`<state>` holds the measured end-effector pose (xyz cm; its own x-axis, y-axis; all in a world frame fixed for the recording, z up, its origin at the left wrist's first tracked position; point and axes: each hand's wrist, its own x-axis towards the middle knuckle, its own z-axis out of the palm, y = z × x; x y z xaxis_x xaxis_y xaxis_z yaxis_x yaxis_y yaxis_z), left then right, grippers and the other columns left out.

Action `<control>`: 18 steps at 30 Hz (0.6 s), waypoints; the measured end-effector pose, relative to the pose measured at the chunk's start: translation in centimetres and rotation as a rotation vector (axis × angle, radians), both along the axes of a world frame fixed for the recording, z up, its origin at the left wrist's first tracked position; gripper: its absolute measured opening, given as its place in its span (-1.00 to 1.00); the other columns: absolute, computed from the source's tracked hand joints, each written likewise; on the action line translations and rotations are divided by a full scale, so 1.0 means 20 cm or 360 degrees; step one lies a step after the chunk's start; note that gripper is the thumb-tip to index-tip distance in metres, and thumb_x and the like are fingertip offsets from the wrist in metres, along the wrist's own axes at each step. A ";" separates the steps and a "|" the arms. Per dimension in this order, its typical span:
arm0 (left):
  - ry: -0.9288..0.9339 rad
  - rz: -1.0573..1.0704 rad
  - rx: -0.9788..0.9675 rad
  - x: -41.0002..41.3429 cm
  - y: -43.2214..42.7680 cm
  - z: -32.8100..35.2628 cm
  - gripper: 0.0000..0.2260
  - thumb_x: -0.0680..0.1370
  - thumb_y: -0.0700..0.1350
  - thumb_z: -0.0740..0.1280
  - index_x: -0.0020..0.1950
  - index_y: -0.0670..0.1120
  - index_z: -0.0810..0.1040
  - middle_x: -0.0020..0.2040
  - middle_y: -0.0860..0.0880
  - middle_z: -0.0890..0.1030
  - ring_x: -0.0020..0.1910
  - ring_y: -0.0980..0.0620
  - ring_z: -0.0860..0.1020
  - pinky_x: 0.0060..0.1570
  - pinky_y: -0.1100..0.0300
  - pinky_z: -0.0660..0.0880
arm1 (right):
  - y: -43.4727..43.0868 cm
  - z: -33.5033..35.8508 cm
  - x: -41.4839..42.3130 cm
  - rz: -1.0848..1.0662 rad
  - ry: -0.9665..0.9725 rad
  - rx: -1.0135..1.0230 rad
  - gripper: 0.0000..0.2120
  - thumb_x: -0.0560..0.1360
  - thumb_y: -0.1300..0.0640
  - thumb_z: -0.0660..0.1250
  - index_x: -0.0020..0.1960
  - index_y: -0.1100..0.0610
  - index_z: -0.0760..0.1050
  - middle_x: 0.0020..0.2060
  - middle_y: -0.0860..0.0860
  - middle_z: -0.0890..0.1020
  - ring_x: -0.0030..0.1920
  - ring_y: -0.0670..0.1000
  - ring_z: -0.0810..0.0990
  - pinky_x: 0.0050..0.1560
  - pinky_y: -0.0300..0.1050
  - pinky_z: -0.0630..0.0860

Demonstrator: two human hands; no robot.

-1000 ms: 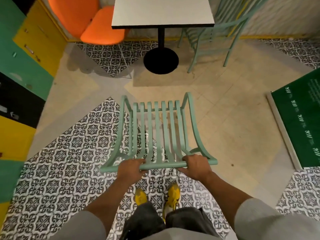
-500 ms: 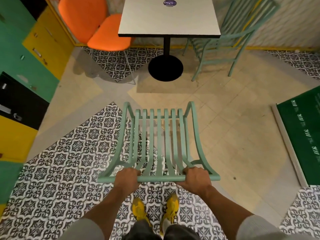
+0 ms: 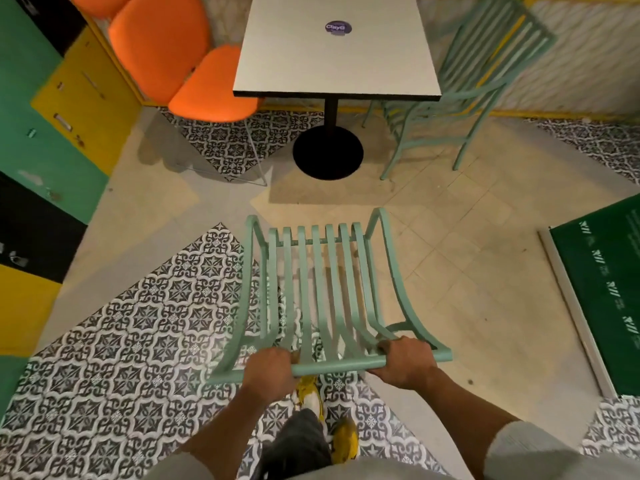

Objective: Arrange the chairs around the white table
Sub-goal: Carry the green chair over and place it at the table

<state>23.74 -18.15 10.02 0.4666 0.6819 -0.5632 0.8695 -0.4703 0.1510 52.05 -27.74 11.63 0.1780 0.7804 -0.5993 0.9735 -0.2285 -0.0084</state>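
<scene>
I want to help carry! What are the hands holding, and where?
Both hands, left and right, grip the mint-green slatted metal chair by its top back rail.

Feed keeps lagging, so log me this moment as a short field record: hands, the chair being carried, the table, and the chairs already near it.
left hand: closed on top rail of the held chair
right hand: closed on same rail
held chair: mint green slatted metal chair, seat pointing toward the table, short of it
white table: black pedestal base, round purple sticker on top
orange chair: at table's left side
second green chair: at table's right side
</scene>
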 end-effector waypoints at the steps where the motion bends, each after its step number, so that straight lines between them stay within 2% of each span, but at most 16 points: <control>1: -0.0021 -0.0054 -0.0010 0.04 0.04 0.00 -0.68 0.57 0.23 0.39 0.19 0.07 0.70 0.01 0.07 0.73 -0.04 0.07 0.71 0.07 0.09 0.70 | 0.05 0.01 0.04 -0.0024 0.0003 -0.0011 -0.30 0.47 -0.61 0.21 0.26 -0.10 0.63 0.13 -0.05 0.74 0.13 0.05 0.73 0.20 0.03 0.65; 5: -0.0029 -0.0119 0.0018 0.21 0.18 -0.01 -0.70 0.55 0.18 0.41 0.19 0.07 0.71 0.00 0.06 0.74 -0.03 0.02 0.72 0.07 0.07 0.68 | 0.24 0.05 0.20 -0.0098 -0.0009 -0.0022 -0.28 0.45 -0.64 0.23 0.29 -0.12 0.63 0.17 -0.09 0.73 0.17 0.01 0.71 0.30 0.05 0.60; 8: -0.0011 -0.0127 0.0073 0.28 0.35 -0.01 -0.69 0.50 0.14 0.43 0.20 0.09 0.70 0.03 0.04 0.76 -0.01 0.00 0.73 0.09 0.05 0.68 | 0.40 0.06 0.26 -0.0103 -0.0020 -0.0018 -0.29 0.45 -0.65 0.20 0.24 -0.13 0.64 0.12 -0.11 0.73 0.13 -0.01 0.71 0.31 0.03 0.57; 12: 0.0011 -0.0144 0.0089 0.30 0.65 -0.01 -0.59 0.52 0.17 0.46 0.36 0.17 0.63 0.10 0.07 0.75 0.04 0.04 0.72 0.13 0.05 0.67 | 0.63 0.05 0.26 -0.0120 -0.0054 -0.0018 -0.28 0.44 -0.68 0.15 0.15 -0.11 0.62 0.05 -0.09 0.73 0.09 0.03 0.73 0.31 0.10 0.57; 16: -0.0049 -0.0133 0.0114 0.31 0.93 -0.02 -0.56 0.54 0.10 0.47 0.43 0.13 0.62 0.11 0.07 0.77 -0.02 0.09 0.73 0.01 0.18 0.69 | 0.87 0.02 0.29 -0.0116 -0.0008 -0.0043 -0.27 0.44 -0.67 0.15 0.14 -0.09 0.63 0.06 -0.03 0.73 0.09 0.09 0.73 0.21 0.06 0.62; 18: -0.0049 -0.0117 0.0082 0.34 1.05 -0.02 -0.56 0.53 0.09 0.49 0.42 0.13 0.63 0.09 0.07 0.77 -0.06 0.11 0.74 -0.01 0.18 0.71 | 0.98 0.00 0.34 -0.0102 -0.0001 -0.0013 -0.29 0.45 -0.66 0.14 0.11 -0.09 0.63 0.04 -0.02 0.73 0.07 0.10 0.74 0.14 0.04 0.62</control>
